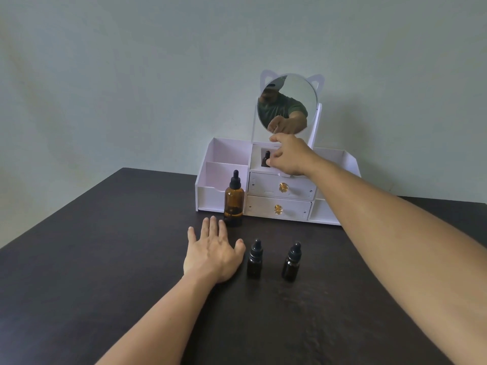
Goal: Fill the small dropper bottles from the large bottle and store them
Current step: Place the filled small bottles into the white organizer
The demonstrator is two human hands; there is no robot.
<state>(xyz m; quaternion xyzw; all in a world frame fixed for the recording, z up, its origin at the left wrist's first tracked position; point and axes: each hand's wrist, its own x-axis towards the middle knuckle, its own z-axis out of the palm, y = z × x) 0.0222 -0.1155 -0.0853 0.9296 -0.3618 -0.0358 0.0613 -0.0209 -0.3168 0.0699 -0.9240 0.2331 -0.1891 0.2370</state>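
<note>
Fingers point(274, 154) of the right hand point(290, 156) curl around a small dropper bottle point(266, 159) standing in the top middle compartment of a white organizer point(224, 164), just below its round cat-eared mirror point(295, 101); the thumb and fingertips appear to pinch the dark bottle, though the grip itself is partly hidden by the hand. Across the dark table point(105, 246), the left hand point(213, 251) lies flat, palm down, fingers straight and slightly spread, holding nothing. Just beyond its fingertips stands the large amber bottle point(234, 201), upright with its black dropper cap on, against the organizer's front left. Two more small dark bottles stand upright and capped to the right of the left hand: the near-left bottle point(255, 259) just beside the thumb, the near-right bottle point(292, 262) a little apart from it. Both organizer drawers point(279, 198) with gold knobs sit closed beneath the compartment.
</note>
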